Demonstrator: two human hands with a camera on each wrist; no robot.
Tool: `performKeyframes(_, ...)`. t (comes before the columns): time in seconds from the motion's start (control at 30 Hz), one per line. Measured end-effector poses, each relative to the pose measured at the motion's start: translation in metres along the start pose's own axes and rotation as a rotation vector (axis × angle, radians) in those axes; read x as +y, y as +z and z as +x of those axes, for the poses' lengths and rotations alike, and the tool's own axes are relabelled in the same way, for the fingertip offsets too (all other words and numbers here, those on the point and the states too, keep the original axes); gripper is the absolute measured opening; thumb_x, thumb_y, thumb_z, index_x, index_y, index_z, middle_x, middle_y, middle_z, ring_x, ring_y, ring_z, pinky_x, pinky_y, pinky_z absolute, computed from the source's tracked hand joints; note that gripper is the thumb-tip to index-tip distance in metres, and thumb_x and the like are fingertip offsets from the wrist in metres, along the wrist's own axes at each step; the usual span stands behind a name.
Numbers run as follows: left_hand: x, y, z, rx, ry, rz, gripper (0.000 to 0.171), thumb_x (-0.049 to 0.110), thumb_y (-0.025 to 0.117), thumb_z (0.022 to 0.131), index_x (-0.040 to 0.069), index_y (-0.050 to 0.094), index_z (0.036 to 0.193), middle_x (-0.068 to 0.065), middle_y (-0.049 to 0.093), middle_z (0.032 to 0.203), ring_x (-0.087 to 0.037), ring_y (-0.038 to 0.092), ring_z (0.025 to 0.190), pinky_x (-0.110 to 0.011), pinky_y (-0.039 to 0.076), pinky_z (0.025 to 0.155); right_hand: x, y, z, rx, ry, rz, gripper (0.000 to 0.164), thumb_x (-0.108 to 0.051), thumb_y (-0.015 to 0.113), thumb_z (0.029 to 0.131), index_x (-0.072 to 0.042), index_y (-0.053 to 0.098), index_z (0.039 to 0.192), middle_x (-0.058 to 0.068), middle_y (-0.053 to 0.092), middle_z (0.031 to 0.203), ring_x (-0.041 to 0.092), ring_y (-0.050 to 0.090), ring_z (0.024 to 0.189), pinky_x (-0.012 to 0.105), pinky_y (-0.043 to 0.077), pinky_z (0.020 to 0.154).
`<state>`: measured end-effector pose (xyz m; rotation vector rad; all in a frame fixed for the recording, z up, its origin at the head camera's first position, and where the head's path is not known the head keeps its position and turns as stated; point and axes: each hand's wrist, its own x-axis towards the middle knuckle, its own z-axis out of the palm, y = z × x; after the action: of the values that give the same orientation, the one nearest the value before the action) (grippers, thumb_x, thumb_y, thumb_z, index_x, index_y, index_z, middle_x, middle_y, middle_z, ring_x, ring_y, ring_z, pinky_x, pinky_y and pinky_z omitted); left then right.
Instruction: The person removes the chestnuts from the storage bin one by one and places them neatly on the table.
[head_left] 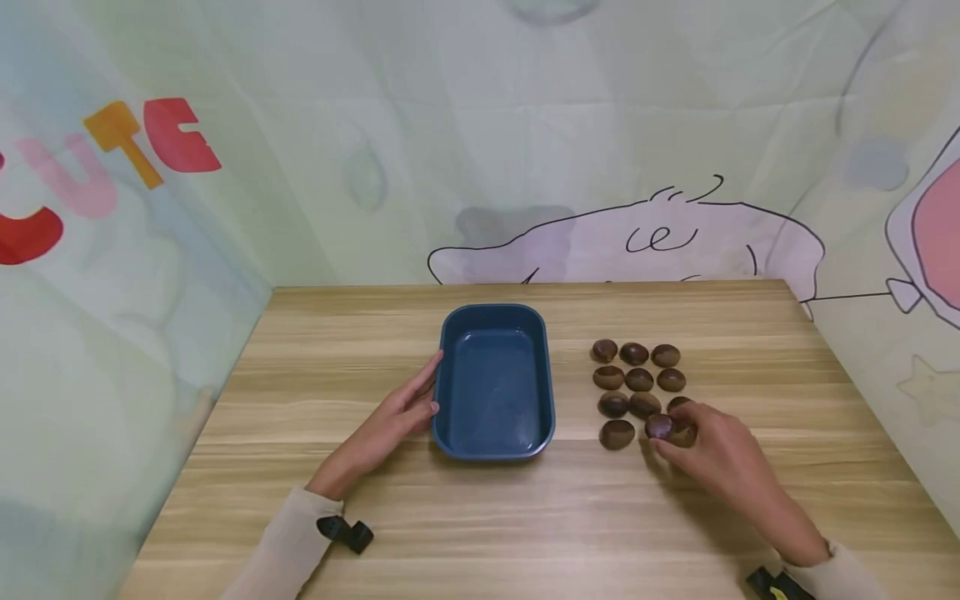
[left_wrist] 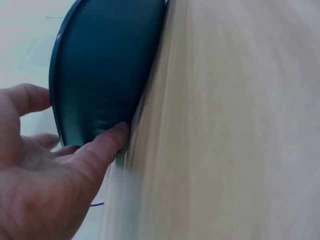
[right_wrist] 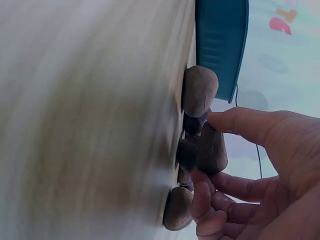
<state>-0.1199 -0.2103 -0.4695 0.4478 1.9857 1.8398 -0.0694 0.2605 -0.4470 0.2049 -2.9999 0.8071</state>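
A deep blue rectangular tray (head_left: 493,392) stands on the wooden table with nothing inside it. My left hand (head_left: 386,427) rests against the tray's left side, its fingers fairly straight along the outer wall (left_wrist: 100,75). To the right of the tray, my right hand (head_left: 723,454) pinches a brown chestnut (right_wrist: 212,150) between thumb and fingertips, just above the others. Several more chestnuts (head_left: 639,380) lie in rough rows, three across at the back. One chestnut (head_left: 617,434) sits at the front left of the group. The right hand partly hides the chestnuts at the front right.
The wooden tabletop (head_left: 525,525) stretches around the tray and chestnuts. Its back edge meets a printed cloth backdrop (head_left: 450,150) with cartoon drawings and letters, which also hangs along both sides.
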Motion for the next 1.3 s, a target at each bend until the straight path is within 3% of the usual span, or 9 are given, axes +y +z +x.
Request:
performKeyframes(0.3,-0.001,-0.003,0.003,0.003,0.004,0.022,0.074,0.006,0.048,0.115,0.016,0.012,0.179,-0.014,0.005,0.185,-0.041,0.02,0.166,-0.046,0.046,0.118,0.0,0.011,0.004,-0.031,0.032,0.049,0.046,-0.027,0.097,0.083,0.006,0.076,0.108,0.006,0.076,0.088,0.018,0.066,0.075,0.035,0.056,0.065)
performKeyframes(0.43,-0.003,-0.005,0.001,0.017,0.006,0.035,0.075,0.008,0.05,0.115,0.017,0.012,0.179,-0.012,0.005,0.185,-0.04,0.019,0.166,-0.043,0.046,0.119,0.0,0.016,0.008,-0.028,0.021,0.061,0.042,-0.026,0.097,0.084,0.004,0.077,0.105,0.003,0.075,0.085,0.017,0.064,0.073,0.034,0.054,0.063)
performKeyframes(0.63,-0.007,-0.005,-0.006,0.016,0.001,0.027,0.077,0.007,0.051,0.114,0.014,0.01,0.179,-0.012,0.005,0.185,-0.038,0.017,0.167,-0.029,0.046,0.115,0.0,0.023,0.012,-0.012,0.014,0.051,0.038,-0.028,0.097,0.084,0.002,0.077,0.096,0.004,0.074,0.081,0.018,0.063,0.071,0.037,0.053,0.063)
performKeyframes(0.8,-0.005,-0.005,-0.005,0.033,0.054,0.049,0.075,0.008,0.052,0.115,0.009,0.01,0.178,-0.012,0.007,0.185,-0.035,0.014,0.168,-0.021,0.039,0.119,0.0,0.016,0.017,0.012,-0.01,0.033,0.039,-0.031,0.095,0.088,0.002,0.078,0.098,0.004,0.076,0.082,0.017,0.066,0.072,0.037,0.055,0.064)
performKeyframes(0.9,0.0,-0.005,-0.004,0.083,0.068,0.121,0.071,0.014,0.051,0.118,0.01,0.013,0.178,-0.009,0.011,0.185,-0.032,0.014,0.169,-0.028,0.034,0.125,0.001,0.003,0.025,0.038,-0.046,0.04,0.036,-0.031,0.092,0.092,0.002,0.079,0.102,0.004,0.077,0.085,0.016,0.068,0.074,0.034,0.056,0.065)
performKeyframes(1.07,0.012,-0.008,-0.006,0.208,0.052,0.36,0.069,0.024,0.052,0.119,0.019,0.018,0.178,-0.004,0.016,0.184,-0.033,0.021,0.168,-0.05,0.025,0.131,0.001,-0.021,0.037,0.157,-0.174,0.063,0.021,-0.018,0.089,0.094,-0.001,0.081,0.104,0.001,0.077,0.086,0.012,0.067,0.074,0.027,0.055,0.062)
performKeyframes(1.2,0.022,-0.01,-0.004,0.252,0.067,0.514,0.072,0.028,0.053,0.118,0.025,0.015,0.179,0.001,0.009,0.185,-0.032,0.007,0.17,-0.062,0.015,0.134,0.001,-0.035,0.04,0.258,-0.278,0.06,0.018,-0.01,0.088,0.093,-0.002,0.081,0.108,0.002,0.077,0.089,0.004,0.062,0.074,0.021,0.053,0.062)
performKeyframes(1.3,0.03,-0.008,-0.001,0.266,0.101,0.604,0.074,0.032,0.053,0.118,0.023,0.012,0.179,0.001,0.004,0.185,-0.029,-0.006,0.17,-0.068,0.008,0.133,0.0,-0.043,0.042,0.303,-0.327,0.055,0.02,-0.008,0.088,0.093,-0.003,0.081,0.111,0.005,0.079,0.094,0.005,0.063,0.076,0.015,0.051,0.066)
